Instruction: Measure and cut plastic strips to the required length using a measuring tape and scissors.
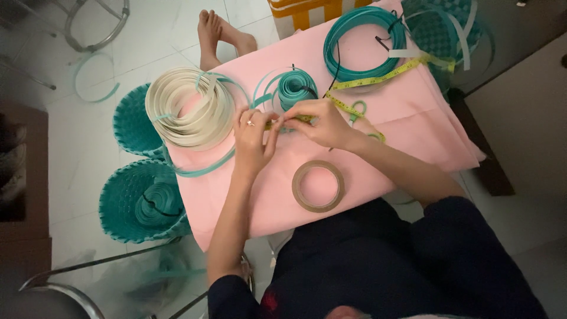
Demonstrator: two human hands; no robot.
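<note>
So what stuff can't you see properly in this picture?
All in the head view:
- Where the yellow tape measure and teal strip meet: covered by the left hand and right hand.
- Inside of the lower teal basket: dim, contents unclear.
- Yellow and white container: cut off by the top edge.
- Metal chair frame: blurred at the bottom left corner.

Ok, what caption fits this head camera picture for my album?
Left hand and right hand pinch a yellow measuring tape over a pink cloth.

White tiled floor (88, 136) under dim light; a metal chair frame (97, 26) at the top left, a brown cabinet (23, 177) at the left edge.
</note>
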